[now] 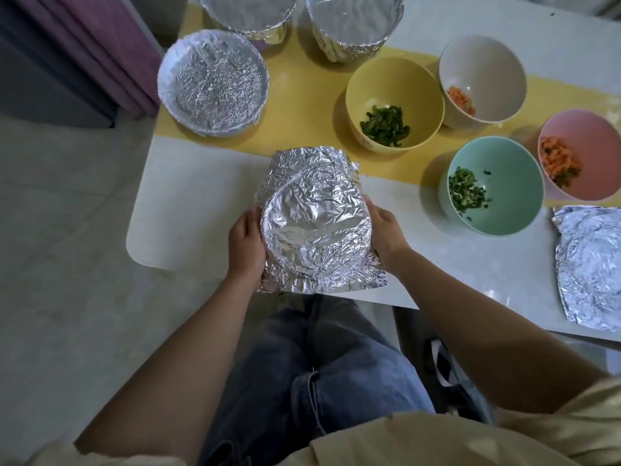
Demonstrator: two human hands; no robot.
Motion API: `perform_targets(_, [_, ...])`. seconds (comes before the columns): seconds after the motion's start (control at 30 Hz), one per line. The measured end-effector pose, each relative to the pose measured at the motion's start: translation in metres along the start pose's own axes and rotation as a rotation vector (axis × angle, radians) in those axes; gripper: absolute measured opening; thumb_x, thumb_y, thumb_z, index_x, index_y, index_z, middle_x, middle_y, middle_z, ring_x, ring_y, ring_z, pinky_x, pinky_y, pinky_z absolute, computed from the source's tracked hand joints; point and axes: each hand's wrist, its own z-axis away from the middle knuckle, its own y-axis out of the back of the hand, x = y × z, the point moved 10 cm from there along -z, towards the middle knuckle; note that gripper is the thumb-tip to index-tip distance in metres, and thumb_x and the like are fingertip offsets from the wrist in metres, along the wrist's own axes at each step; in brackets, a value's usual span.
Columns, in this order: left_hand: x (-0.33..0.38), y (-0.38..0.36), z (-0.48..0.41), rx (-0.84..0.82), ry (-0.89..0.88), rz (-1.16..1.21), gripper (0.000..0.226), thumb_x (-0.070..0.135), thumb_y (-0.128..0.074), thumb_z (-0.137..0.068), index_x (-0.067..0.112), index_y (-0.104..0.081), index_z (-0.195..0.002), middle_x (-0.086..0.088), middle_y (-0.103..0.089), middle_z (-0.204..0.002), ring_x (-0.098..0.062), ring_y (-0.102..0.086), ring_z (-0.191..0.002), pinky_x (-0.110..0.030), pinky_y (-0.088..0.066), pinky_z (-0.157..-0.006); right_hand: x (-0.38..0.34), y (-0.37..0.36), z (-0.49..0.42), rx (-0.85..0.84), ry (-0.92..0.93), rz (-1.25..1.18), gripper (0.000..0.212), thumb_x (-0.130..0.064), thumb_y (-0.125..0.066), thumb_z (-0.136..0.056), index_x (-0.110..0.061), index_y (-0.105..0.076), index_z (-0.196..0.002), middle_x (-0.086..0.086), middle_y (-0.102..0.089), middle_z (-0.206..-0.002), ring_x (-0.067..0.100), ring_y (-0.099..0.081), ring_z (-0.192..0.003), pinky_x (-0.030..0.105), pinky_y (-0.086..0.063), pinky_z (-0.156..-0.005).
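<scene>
- my left hand (247, 243) and right hand (386, 237) grip the foil-covered bowl (316, 227) at its sides
- it's crinkled all over, round rim showing through, corners flaring loose

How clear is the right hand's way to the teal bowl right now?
Likely yes: the teal bowl stands just right of the right hand, nothing between them. But that hand grips the foil piece, with the left hand on its other side, so it must let go first.

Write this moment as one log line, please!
left grip: holds foil side | right grip: holds other side | where: near table edge | spare sheet: lying flat, untouched
</scene>
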Motion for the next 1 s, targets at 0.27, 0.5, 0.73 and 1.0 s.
perform_targets(0.27, [0.015, 0.018, -0.004, 0.13, -0.169, -0.293, 0.028, 0.029, -0.038, -0.104, 0.007, -0.054, -0.099, -0.006, -0.06, -0.079, -0.024, -0.061, -0.068, -0.037, -0.046, -0.065, -0.025, 0.011, 0.011, 0.094, 0.151, 0.08, 0.04, -0.037, -0.045, -0.102, 0.0, -0.059, -0.105, 0.018, -0.064, -0.079, 0.014, -0.058, -0.059, 0.034, -0.043, -0.06])
perform_targets(0.5, [0.09, 0.01, 0.042, 0.32, -0.666, -0.631, 0.036, 0.033, -0.045, -0.091, 0.006, -0.057, -0.113, -0.015, -0.052, -0.123, -0.032, -0.048, -0.113, -0.041, -0.036, -0.093, -0.103, 0.009, 0.06, 0.302, 0.884, 0.437, 0.032, -0.019, -0.048, -0.1, -0.004, -0.051, -0.128, 0.008, -0.053, -0.13, 0.019, -0.05, -0.117, 0.032, -0.041, -0.097])
perform_targets(0.73, [0.06, -0.037, 0.075, -0.016, -0.926, -1.111, 0.1, 0.081, -0.039, -0.076, 0.005, -0.048, -0.139, -0.019, -0.042, -0.145, -0.033, -0.038, -0.131, -0.048, -0.03, -0.106, -0.1, -0.054, 0.038, -0.039, 0.974, 0.798, 0.054, -0.03, -0.045, -0.099, -0.001, -0.04, -0.144, 0.017, -0.045, -0.146, 0.031, -0.045, -0.132, 0.047, -0.038, -0.107])
perform_targets(1.0, [0.064, 0.006, 0.062, 0.112, -0.983, -1.103, 0.093, 0.08, -0.035, -0.082, 0.006, -0.05, -0.137, -0.017, -0.044, -0.14, -0.032, -0.04, -0.124, -0.047, -0.032, -0.101, -0.084, -0.018, 0.037, 0.145, 0.767, 0.622, 0.046, -0.02, -0.054, -0.095, -0.004, -0.044, -0.137, 0.013, -0.056, -0.124, 0.026, -0.054, -0.109, 0.032, -0.043, -0.086])
